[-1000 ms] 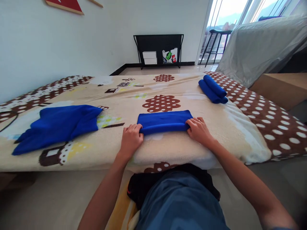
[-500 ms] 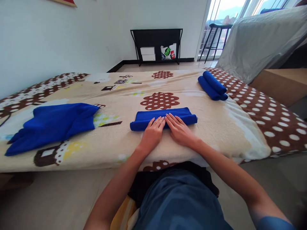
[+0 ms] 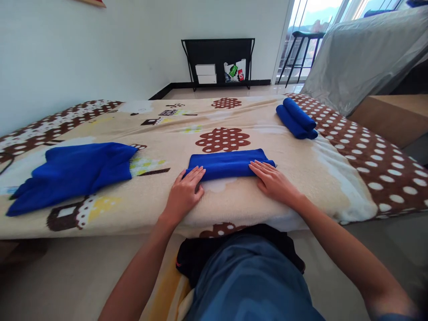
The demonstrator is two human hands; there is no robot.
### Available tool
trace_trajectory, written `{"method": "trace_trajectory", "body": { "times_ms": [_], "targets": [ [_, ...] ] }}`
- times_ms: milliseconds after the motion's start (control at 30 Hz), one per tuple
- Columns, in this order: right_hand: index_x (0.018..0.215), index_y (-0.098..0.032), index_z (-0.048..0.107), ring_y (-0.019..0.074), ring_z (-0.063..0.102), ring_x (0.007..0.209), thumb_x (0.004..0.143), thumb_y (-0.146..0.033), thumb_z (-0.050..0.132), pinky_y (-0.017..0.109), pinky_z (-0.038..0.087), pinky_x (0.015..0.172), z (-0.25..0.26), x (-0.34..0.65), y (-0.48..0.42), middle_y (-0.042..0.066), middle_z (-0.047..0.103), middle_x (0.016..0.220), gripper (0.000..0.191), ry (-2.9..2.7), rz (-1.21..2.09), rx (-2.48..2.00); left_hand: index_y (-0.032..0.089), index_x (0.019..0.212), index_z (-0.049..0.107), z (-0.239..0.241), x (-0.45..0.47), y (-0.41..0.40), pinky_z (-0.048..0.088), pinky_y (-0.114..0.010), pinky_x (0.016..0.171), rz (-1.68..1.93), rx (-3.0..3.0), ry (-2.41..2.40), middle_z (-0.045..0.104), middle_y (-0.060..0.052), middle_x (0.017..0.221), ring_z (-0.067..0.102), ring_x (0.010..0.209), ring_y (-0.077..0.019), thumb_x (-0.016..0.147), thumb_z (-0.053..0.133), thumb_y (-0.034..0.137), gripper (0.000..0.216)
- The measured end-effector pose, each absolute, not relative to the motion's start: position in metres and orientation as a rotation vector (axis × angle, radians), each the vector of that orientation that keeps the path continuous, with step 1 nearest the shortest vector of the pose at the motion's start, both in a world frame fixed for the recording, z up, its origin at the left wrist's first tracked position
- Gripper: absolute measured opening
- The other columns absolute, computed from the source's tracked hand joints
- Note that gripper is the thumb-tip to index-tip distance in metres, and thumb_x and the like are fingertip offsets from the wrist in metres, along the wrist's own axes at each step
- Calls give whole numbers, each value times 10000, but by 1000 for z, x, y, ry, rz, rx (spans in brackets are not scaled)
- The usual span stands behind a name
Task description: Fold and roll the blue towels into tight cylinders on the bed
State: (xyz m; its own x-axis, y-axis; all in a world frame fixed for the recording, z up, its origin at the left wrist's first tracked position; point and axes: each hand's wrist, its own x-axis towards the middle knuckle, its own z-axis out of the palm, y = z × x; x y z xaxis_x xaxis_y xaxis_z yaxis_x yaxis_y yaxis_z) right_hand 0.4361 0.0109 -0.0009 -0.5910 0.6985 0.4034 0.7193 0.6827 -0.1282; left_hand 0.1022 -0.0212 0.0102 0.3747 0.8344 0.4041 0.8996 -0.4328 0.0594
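Observation:
A blue towel, partly rolled from its near edge, lies crosswise on the patterned blanket in front of me. My left hand rests on the left end of the roll, its fingers stretched out flat and the thumb apart. On the right end lies my right hand, fingers extended over the cloth. Beyond the roll a flat strip of the towel shows. To the left a crumpled blue cloth is spread loosely. Rolled blue towels lie side by side at the far right.
A black rack with white boxes and a printed bag stands by the far wall. At right are a cardboard box, a plastic-covered piece of furniture and a dark stool. The blanket's near edge is close to my body.
My hands have moved apart from the middle of the roll, the left one to its left end and the right one to its right end. The other blue cloths have stayed put.

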Motion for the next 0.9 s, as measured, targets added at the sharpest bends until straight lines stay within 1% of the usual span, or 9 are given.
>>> {"method": "trace_trajectory", "body": {
  "times_ms": [100,200,333,467,567,667,767,833,900],
  "targets": [
    [1389,-125,559,254,512,1348,864,-104,462,451,394,1143,0,425,26,118,559,1430,535,-2437,-111,-1166,168,1402,545,11,107,-6,300,-491,1182,-535,-2438,-1634,566,-104,1446,517,1352,-245,850,472,125,558],
    [1238,-145,660,267,623,1167,834,-113,502,448,440,1044,6,414,43,117,667,1279,435,-2432,-132,-1261,149,1310,613,13,114,13,358,-498,1110,-534,-2383,-1689,658,-131,1321,592,1239,-278,832,479,125,498],
    [1110,-143,703,278,634,1059,825,-147,533,436,429,972,23,412,42,127,724,1111,333,-2439,-186,-1318,171,1128,691,20,118,14,407,-494,996,-548,-2320,-1662,727,-126,1117,628,1094,-304,826,476,134,372],
    [1045,-188,714,243,638,955,837,-189,546,388,428,895,33,425,6,84,735,996,267,-2494,-129,-1257,202,979,713,30,114,-22,445,-469,896,-447,-2408,-1610,737,-100,978,645,964,-291,799,470,130,311],
    [1023,-197,707,232,630,958,858,-177,524,380,432,883,30,430,-18,66,729,990,248,-2546,-67,-1200,205,925,704,37,114,-44,467,-466,849,-340,-2447,-1627,728,-91,914,644,917,-291,790,461,119,291],
    [1001,-184,700,250,624,959,857,-150,512,407,442,884,23,423,-28,88,722,1012,240,-2491,-119,-1265,179,902,696,42,125,-52,482,-493,833,-237,-2379,-1673,711,-124,899,640,922,-319,791,448,83,288],
    [1080,-155,687,293,611,1010,849,-112,499,440,447,896,20,403,-30,141,709,1080,302,-2447,-243,-1322,141,1032,695,41,150,-54,484,-523,888,-260,-2303,-1632,691,-183,1055,623,1028,-351,802,416,39,376],
    [1251,-133,631,304,584,1132,864,-100,476,459,430,978,20,389,-33,164,642,1281,418,-2436,-265,-1275,130,1239,634,36,170,-58,458,-521,998,-361,-2357,-1534,643,-193,1239,588,1160,-344,826,403,37,483],
    [1402,-125,528,290,518,1280,898,-116,448,465,381,1083,20,378,-37,150,523,1454,511,-2463,-216,-1182,123,1392,528,28,186,-61,411,-501,1092,-447,-2448,-1450,585,-185,1366,543,1269,-322,858,394,61,554]
  ]
}}
